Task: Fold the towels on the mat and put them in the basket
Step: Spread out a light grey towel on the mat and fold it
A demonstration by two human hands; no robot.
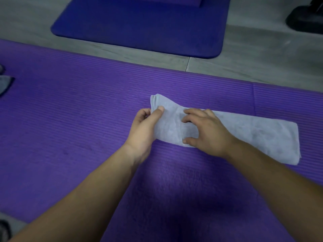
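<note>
A pale grey towel [262, 137], folded into a long strip, lies across the purple mat [70, 119] right of centre. My left hand [145, 126] pinches the strip's left end, thumb on top and fingers under the layered edge, which is lifted slightly off the mat. Pressed flat on the middle of the towel is my right hand [208, 131], its fingers spread. The towel's right end rests flat on the mat. No basket is in view.
Grey cloth [5, 82] pokes in at the left edge of the mat. A dark blue mat [139, 28] lies on the grey floor beyond. A black shoe [305, 18] is at the top right corner.
</note>
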